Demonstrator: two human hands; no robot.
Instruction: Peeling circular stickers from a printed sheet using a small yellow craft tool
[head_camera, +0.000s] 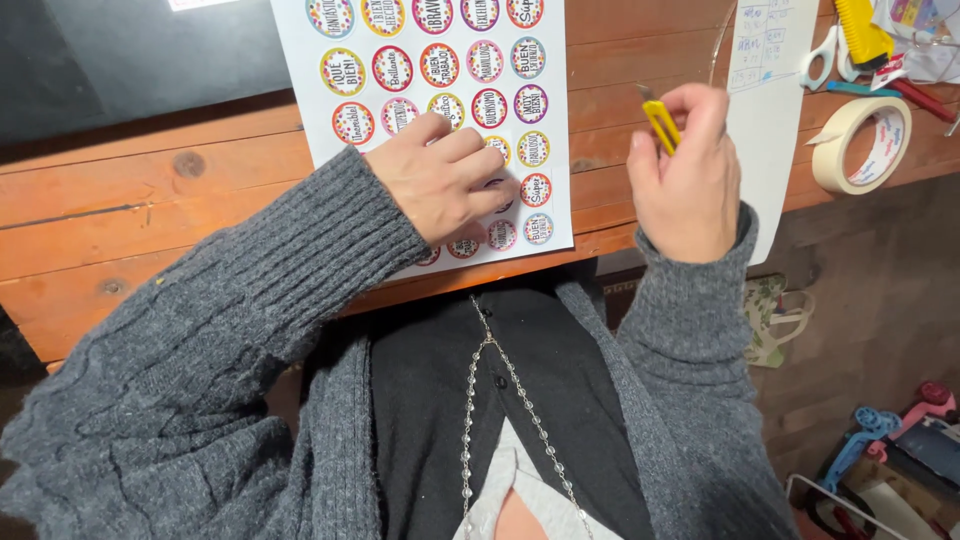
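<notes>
— Sticker sheet, white paper printed with rows of round colourful stickers (440, 90): where does it lie?

— Flat on the reddish-brown wooden plank surface (150, 200), its near edge hanging just over the near rim of that surface, and its far end running out of view. It is the biggest thing in hand.

— What pins it?

— The left hand (440, 185), in a grey knitted sleeve (250, 330), lies palm down on the near right part of the sheet. Its fingers (480, 150) are curled loosely and press on the stickers; they grip nothing.

— And the other hand?

— The right hand (690, 170) is raised just right of the sheet, above the surface, its fingers closed round a small yellow utility knife (661, 124) whose tip points to the far left. The blade is clear of the paper.

— What else is about?

— To the right lies a long white paper strip with blue handwriting (765, 110). Farther right, a roll of cream masking tape (862, 145) rests on the surface. In the far right corner sit white-handled scissors (822, 55) and a larger yellow cutter (862, 30), close together.
</notes>
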